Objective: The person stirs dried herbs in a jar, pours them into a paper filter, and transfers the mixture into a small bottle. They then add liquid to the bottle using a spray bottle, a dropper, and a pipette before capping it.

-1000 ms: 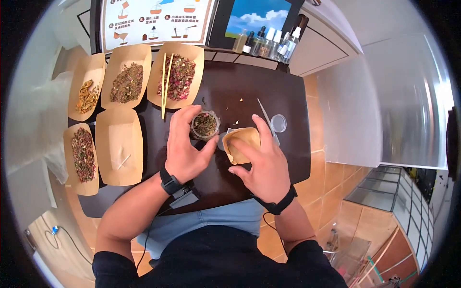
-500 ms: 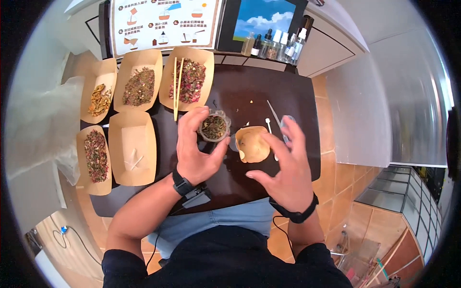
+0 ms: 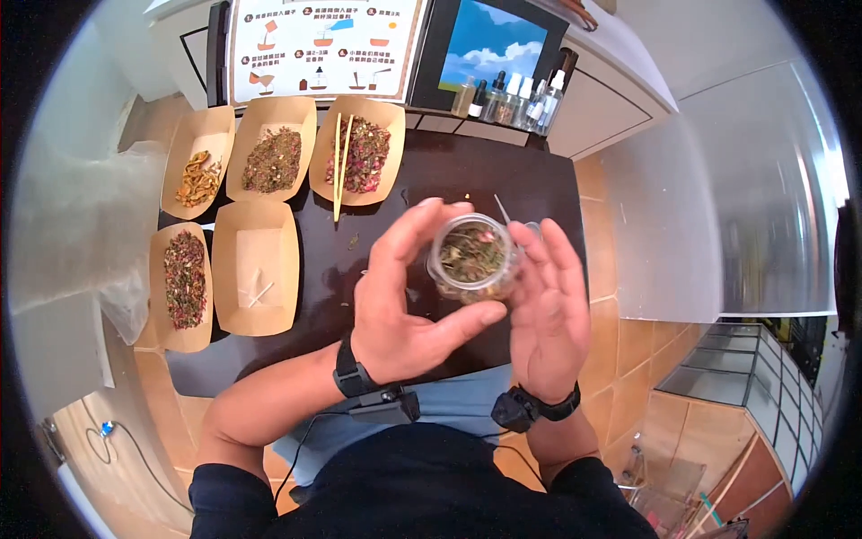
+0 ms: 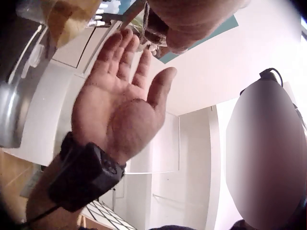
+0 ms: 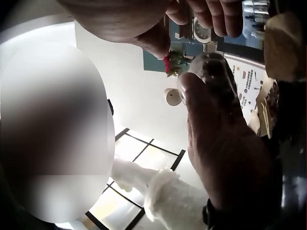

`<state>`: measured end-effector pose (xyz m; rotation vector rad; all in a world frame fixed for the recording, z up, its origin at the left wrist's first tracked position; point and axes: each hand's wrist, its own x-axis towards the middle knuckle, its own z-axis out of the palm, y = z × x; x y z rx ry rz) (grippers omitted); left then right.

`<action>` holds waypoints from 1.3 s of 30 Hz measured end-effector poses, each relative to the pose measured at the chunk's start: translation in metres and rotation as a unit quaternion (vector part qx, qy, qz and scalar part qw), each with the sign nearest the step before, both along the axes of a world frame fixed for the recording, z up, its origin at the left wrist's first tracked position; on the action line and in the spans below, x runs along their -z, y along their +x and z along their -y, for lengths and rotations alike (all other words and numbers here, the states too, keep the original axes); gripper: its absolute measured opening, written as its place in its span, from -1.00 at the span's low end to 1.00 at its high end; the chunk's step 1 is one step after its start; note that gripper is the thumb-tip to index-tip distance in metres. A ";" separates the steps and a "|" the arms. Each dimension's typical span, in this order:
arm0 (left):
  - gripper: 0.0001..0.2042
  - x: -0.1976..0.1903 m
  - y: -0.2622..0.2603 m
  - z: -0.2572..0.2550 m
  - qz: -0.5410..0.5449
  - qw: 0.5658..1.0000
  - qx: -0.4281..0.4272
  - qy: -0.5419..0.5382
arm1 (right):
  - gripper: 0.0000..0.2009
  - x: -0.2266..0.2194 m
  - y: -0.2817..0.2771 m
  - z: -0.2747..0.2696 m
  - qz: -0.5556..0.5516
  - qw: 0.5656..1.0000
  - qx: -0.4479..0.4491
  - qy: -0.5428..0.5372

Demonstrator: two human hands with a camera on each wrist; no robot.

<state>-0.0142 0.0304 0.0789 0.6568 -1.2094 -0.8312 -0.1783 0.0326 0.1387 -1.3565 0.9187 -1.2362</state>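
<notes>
A clear jar [image 3: 467, 292] of dried plant pieces [image 3: 473, 251] is held above the tabletop [image 3: 440, 166] by the left hand [image 3: 397, 310], its wall gripped between fingers and thumb. The right hand [image 3: 550, 310] is held unclenched just beside the jar, its fingers extended; whether the jar is touched by them cannot be told. Five paper trays [image 3: 256, 232] are set to the left, yellow sticks [image 3: 338, 190] being laid across one.

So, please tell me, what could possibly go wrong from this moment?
The clear jar is open at the top, so tilting may spill its dried herbs. The left grip holds it while the right grip is open beside it, so a loose hold could let it slip. The yellow sticks extend past their tray, so a bump might dislodge them.
</notes>
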 end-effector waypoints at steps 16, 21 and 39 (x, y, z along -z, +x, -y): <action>-0.11 0.043 0.030 0.016 0.242 0.966 -0.093 -0.019 | -0.43 0.015 -0.044 0.003 0.196 0.971 -0.034 0.136; -0.08 0.054 0.026 0.010 0.252 0.965 -0.047 -0.054 | -0.37 0.023 -0.044 0.009 0.037 0.997 0.022 0.069; 0.07 0.071 0.009 0.016 0.238 0.971 0.011 0.037 | -0.40 0.023 -0.021 0.015 -0.413 0.892 0.046 -0.175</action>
